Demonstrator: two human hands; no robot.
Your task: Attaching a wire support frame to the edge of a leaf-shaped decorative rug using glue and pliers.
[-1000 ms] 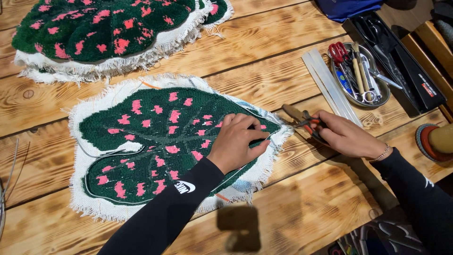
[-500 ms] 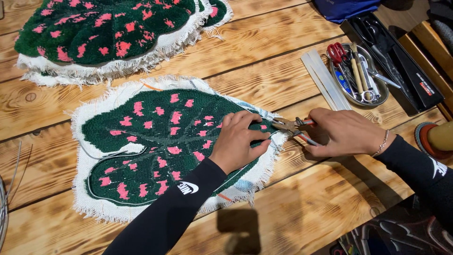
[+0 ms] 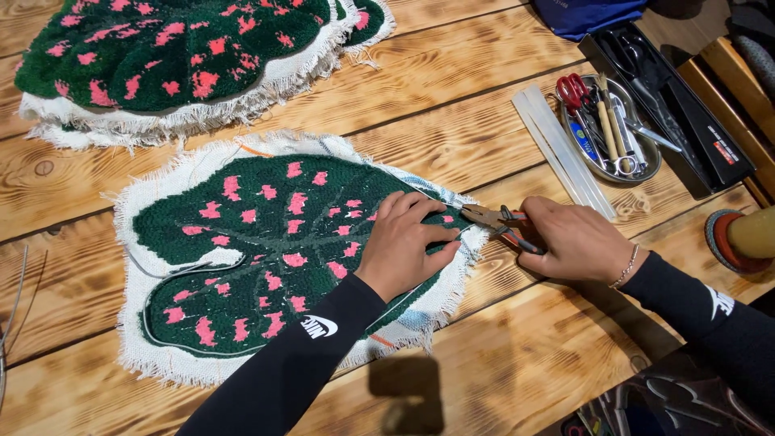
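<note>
A leaf-shaped tufted rug (image 3: 258,258) — dark green with pink patches and a frayed white backing border — is laid flat on the wooden counter (image 3: 484,145). The left hand (image 3: 408,246) is pressed palm-down on the rug's pointed tip, its fingers (image 3: 432,236) spread and flattened on the pile, gripping nothing. Just beyond those fingertips, at the rug's right edge, the nose of a pair of pliers (image 3: 494,220) is met by the white fringe; whether cloth is caught in it cannot be told. The pliers' handles are enclosed by the right hand (image 3: 575,242), whose fingers are curled tight around them. A thin bracelet (image 3: 624,268) is worn at that wrist, and both arms are covered by black sleeves.

Past the right hand's knuckles, pale glue sticks (image 3: 561,149) are laid side by side on the counter, and beyond them an oval metal tray (image 3: 646,171) is filled with red-handled scissors (image 3: 575,89) and other small tools. A black case (image 3: 686,121) is set next to the tray. Far from both hands, at the counter's far left, a second green-and-pink rug (image 3: 178,56) is seen — with frayed white edges as well.
</note>
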